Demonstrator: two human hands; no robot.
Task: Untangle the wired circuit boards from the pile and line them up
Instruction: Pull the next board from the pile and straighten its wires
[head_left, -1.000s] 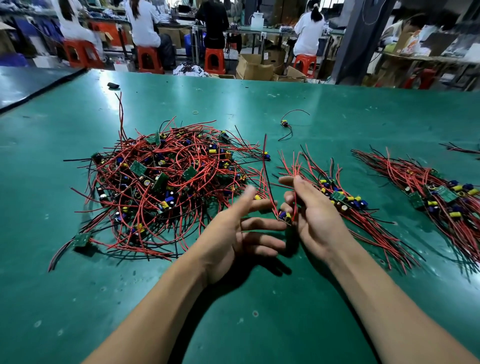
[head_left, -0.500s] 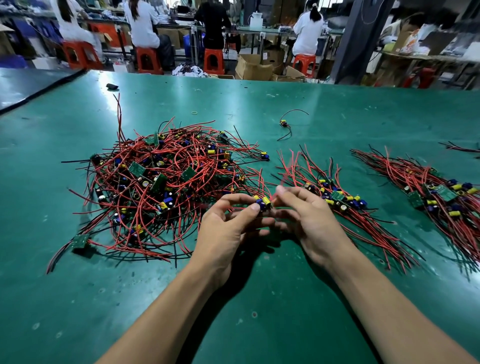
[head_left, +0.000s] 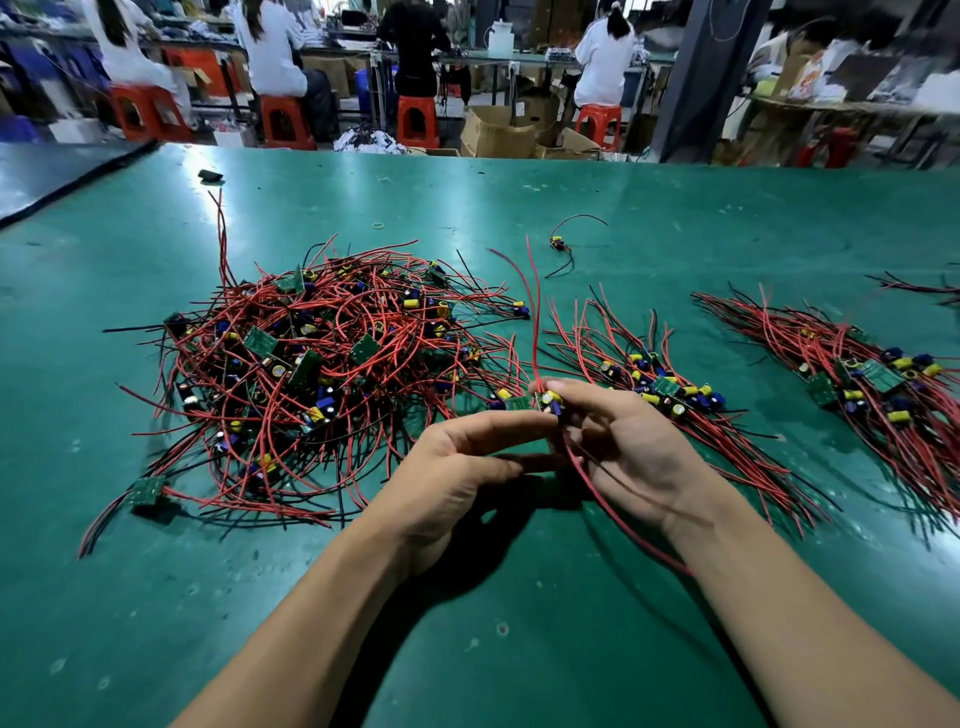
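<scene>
The green table (head_left: 675, 234) spread out under both our arms, flat and wide enough to sort on. To the left of our left hand (head_left: 457, 478) lay the pile (head_left: 322, 374), a tangled heap of red and black leads with small green boards caught in it, its near edge almost touching our fingers so that a piece could be drawn out with little reach. Just beyond our right hand (head_left: 634, 447) sat the nearer row (head_left: 660, 384), boards side by side with their wires fanned away to both ends, and further to that hand's right lay a second row (head_left: 872, 379), laid the same way. We judged the nearer one to be the place meant for the next piece.

Between the two hands, raised off the table, was the circuit board (head_left: 549, 402). Our right hand pinched it at the fingertips, its other fingers loosely curled. Our left forefinger reached across to touch it with the thumb stretched out beneath, though whether that pair truly closed on anything we could not tell. One red lead (head_left: 535, 312) stood up and away from the fingers, and another (head_left: 613, 509) trailed back across the right wrist, free of the heap. Holding the board high seemed to let the leads hang clear. A lone board (head_left: 558, 243) lay well beyond both hands.
</scene>
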